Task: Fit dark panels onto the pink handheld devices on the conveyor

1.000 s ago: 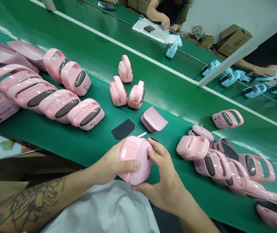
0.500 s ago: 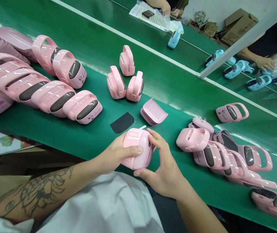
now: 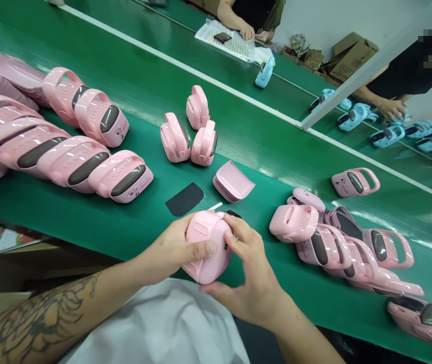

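Green conveyor belt [image 3: 238, 131] bearing rows of pink plastic cases [image 3: 128, 177], a stack of pink lids [image 3: 234, 181] and a black pad [image 3: 184, 199]. Beyond a white rail [image 3: 200, 73], a co-worker's hands [image 3: 248, 33] rest on papers on a second green belt [image 3: 200, 55], among blue cases [image 3: 264, 73]; cardboard boxes [image 3: 349, 57] stand by the wall. Compared with the earlier frame, the held pink case [image 3: 208, 268] is tilted further, its dark panel showing past the fingers. The left hand [image 3: 166, 253] and right hand [image 3: 249, 273] both grasp it, the case lying between them above the belt's near edge.
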